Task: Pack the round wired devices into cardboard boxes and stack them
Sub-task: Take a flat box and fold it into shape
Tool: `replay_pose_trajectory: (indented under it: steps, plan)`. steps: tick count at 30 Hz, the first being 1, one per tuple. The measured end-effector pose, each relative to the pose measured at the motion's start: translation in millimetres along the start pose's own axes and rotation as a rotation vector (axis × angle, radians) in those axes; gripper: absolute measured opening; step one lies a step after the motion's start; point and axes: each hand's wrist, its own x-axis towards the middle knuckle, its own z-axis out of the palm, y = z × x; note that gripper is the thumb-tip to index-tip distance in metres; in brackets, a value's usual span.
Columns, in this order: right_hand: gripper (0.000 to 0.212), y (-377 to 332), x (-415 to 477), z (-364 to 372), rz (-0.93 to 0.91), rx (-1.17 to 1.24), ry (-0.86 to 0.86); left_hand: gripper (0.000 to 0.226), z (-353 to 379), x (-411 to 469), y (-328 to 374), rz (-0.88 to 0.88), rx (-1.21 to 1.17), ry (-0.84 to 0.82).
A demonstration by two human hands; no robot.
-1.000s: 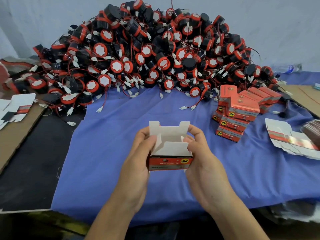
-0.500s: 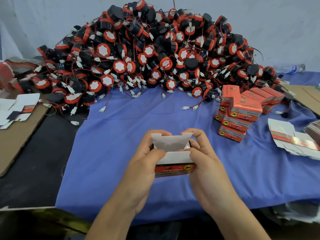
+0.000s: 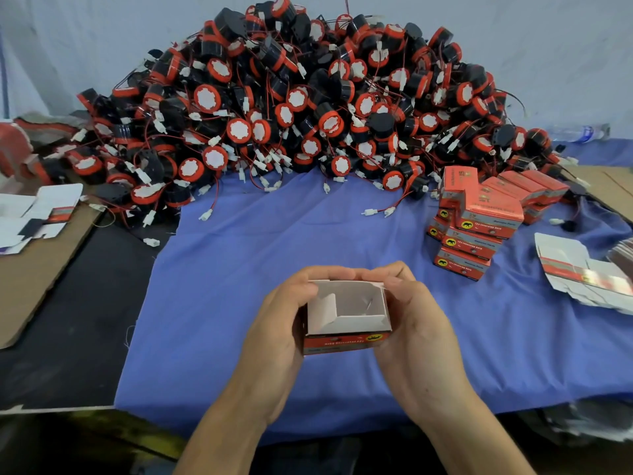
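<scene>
I hold a small red and white cardboard box (image 3: 346, 317) in both hands above the blue cloth (image 3: 239, 269). Its open white inside faces up, with one flap folded inward at the left. My left hand (image 3: 277, 334) grips the box's left side, fingers curled over the far edge. My right hand (image 3: 414, 320) grips the right side, fingers curled over the far right corner. A big heap of round black and red wired devices (image 3: 294, 111) fills the back of the table. A stack of closed red boxes (image 3: 476, 221) stands at the right.
Flat unfolded box blanks (image 3: 582, 272) lie at the far right and more blanks (image 3: 37, 214) on brown cardboard at the left. Loose white connectors (image 3: 376, 211) on red wires trail from the heap onto the cloth. A black mat (image 3: 78, 303) lies left of the cloth.
The upright far flaps have been folded down and the box has been turned, so its open inside now faces up. Both hands have kept their hold.
</scene>
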Motion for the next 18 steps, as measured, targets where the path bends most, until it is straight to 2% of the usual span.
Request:
replay_pose_trajectory:
  steps: [3, 8, 12, 18]
  plan:
    - [0.017, 3, 1, -1, -0.006, -0.023, 0.003, 0.049, 1, -1, 2, 0.004, -0.031, -0.008]
    - [0.023, 7, 3, -4, -0.034, -0.075, -0.002, 0.031, -2, -1, -1, 0.007, 0.067, -0.009]
    - [0.031, 9, 5, -8, -0.028, -0.076, -0.005, 0.034, -7, -2, -5, 0.005, 0.102, -0.058]
    - [0.026, 13, 5, -7, -0.017, -0.109, -0.006, 0.029, -10, 0, -10, 0.027, 0.188, 0.043]
